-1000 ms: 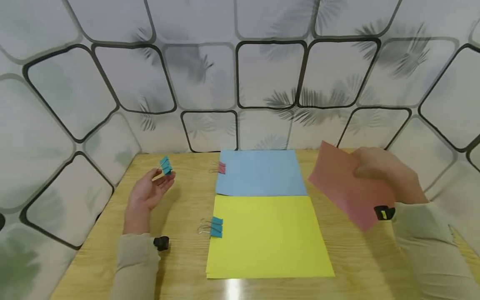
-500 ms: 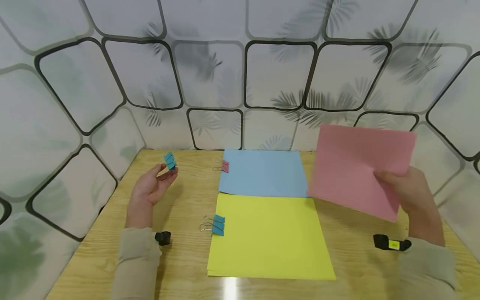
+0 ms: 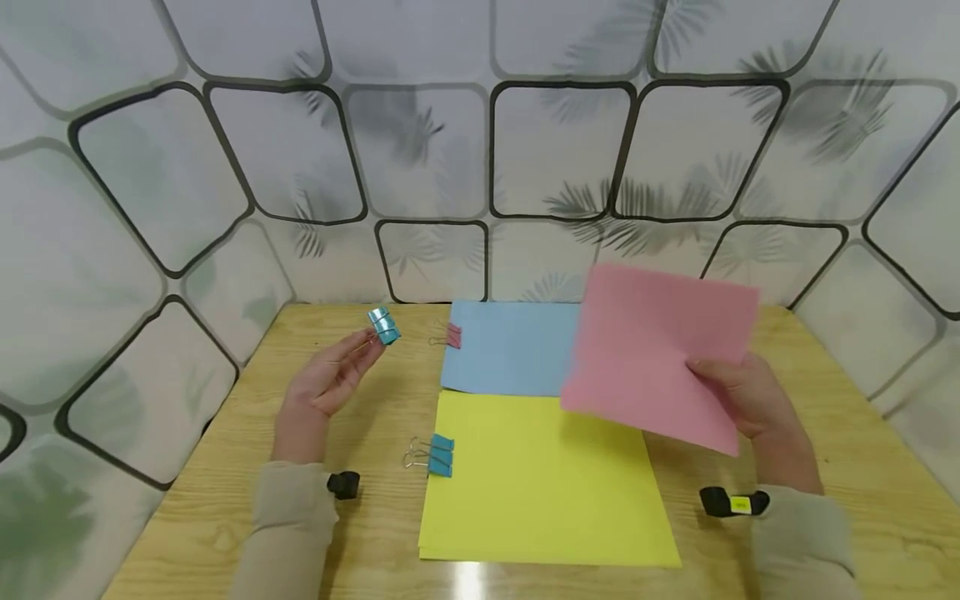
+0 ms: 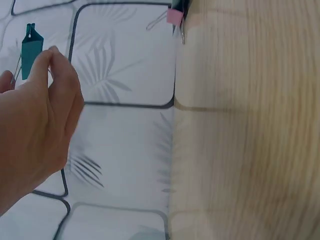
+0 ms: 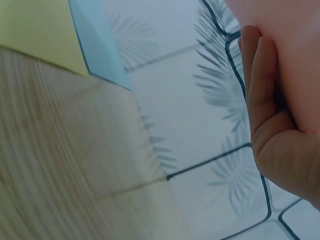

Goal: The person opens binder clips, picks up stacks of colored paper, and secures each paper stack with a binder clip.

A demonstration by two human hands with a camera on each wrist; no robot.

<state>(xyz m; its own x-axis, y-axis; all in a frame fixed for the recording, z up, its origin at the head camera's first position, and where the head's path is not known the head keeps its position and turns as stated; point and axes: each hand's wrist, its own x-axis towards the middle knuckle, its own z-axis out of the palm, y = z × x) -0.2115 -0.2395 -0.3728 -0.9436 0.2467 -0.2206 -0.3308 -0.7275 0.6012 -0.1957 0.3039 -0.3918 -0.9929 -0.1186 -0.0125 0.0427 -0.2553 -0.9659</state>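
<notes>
My left hand [image 3: 333, 375] pinches a teal binder clip [image 3: 384, 326] at its fingertips, raised over the table's left part. The same binder clip [image 4: 32, 50] shows side-on in the left wrist view. On the right, my right hand [image 3: 750, 400] grips pink paper [image 3: 660, 350] by its right edge, thumb on the near face and fingers behind. The raised paper overlaps the right ends of the blue paper [image 3: 510, 350] and the yellow paper [image 3: 540, 492] in the head view. Fingers [image 5: 262, 75] lie along the back of the pink paper in the right wrist view.
A pink binder clip [image 3: 453, 335] is on the blue paper's left edge. Another teal binder clip [image 3: 441, 455] grips the yellow paper's left edge. The wooden table [image 3: 210, 500] meets a patterned wall covering [image 3: 547, 150] at the back and sides.
My right hand has turned the pink paper broad side into view and then carried it left over the blue and yellow papers. My left hand has shifted right with the teal binder clip.
</notes>
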